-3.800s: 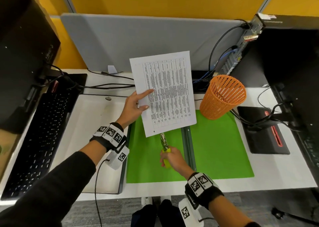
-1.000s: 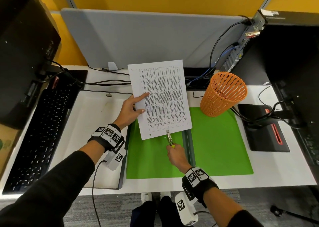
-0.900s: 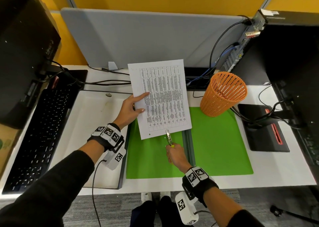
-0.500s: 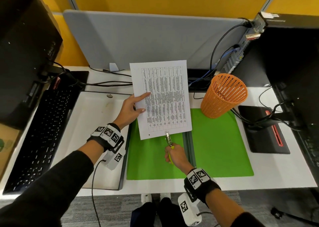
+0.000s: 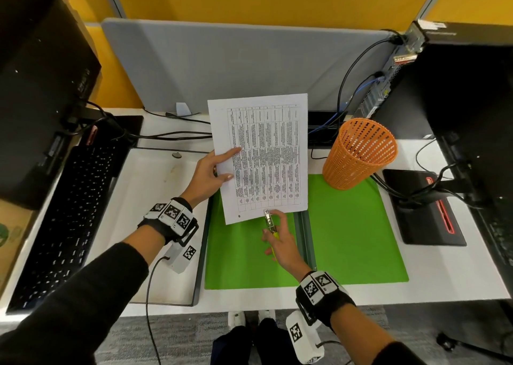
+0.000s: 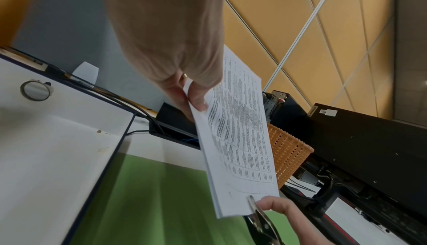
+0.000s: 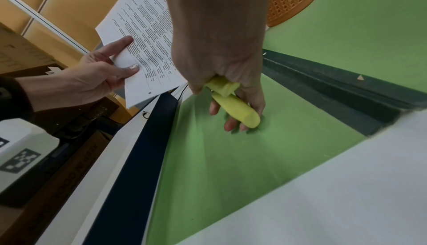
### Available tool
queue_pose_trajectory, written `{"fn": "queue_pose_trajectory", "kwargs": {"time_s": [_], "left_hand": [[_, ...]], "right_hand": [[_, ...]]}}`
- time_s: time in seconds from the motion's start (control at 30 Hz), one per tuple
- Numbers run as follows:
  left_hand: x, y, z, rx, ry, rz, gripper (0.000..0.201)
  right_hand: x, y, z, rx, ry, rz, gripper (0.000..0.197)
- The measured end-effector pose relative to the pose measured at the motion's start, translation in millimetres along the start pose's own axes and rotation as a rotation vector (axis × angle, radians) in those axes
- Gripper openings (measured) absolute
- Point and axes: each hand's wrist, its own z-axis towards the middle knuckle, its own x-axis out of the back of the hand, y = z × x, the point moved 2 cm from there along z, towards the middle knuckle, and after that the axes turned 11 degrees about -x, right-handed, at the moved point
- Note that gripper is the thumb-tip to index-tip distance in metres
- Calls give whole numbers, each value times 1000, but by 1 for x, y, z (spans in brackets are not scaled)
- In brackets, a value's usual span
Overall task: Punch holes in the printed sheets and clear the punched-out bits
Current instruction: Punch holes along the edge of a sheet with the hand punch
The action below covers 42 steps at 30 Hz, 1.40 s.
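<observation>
A stack of printed sheets [image 5: 263, 153] is held upright above the green mat [image 5: 241, 256]. My left hand [image 5: 232, 164] pinches its left edge, thumb in front and fingers behind. One punched hole shows near the lower left corner. My right hand [image 5: 273, 226] holds a plier-type hole punch [image 5: 268, 220] with yellow handles [image 7: 235, 106]. Its metal head [image 6: 254, 205] sits over the middle of the stack's bottom edge. The right fingers are loosely spread around the handles, and the index finger reaches up beside the head.
An orange mesh basket [image 5: 358, 153] stands at the back right, on a second green mat [image 5: 355, 226]. A dark channel [image 5: 304, 239] between the mats holds a small paper bit [image 7: 359, 78]. A white tray [image 5: 155, 226] and a keyboard [image 5: 63, 220] lie to the left, and monitors and cables stand at both sides.
The punch head has moved along to the middle of the stack's bottom edge. My right fingers have loosened and spread on the handles. The left hand's grip on the sheets is unchanged.
</observation>
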Motion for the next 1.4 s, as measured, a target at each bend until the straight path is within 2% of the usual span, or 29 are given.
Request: {"fn": "queue_pose_trajectory", "kwargs": {"time_s": [0.2, 0.33, 0.53, 0.9, 1.07, 1.4], "left_hand": [[1, 0, 0, -8, 17, 30, 65], [5, -3, -1, -19, 40, 42, 68], [9, -4, -2, -23, 37, 67, 67], [18, -3, -2, -6, 9, 43, 67], [25, -1, -5, -8, 17, 39, 69], [35, 3, -9, 7, 24, 16, 70]], "right_hand": [[-4, -5, 1, -28, -5, 64, 41], [-7, -4, -3, 20, -70, -18, 44], [-2, 6, -3, 14, 36, -15, 43], [15, 11, 9, -90, 183, -41, 11], [22, 10, 11, -122, 225, -37, 22], [26, 7, 9, -106, 212, -57, 26]]}}
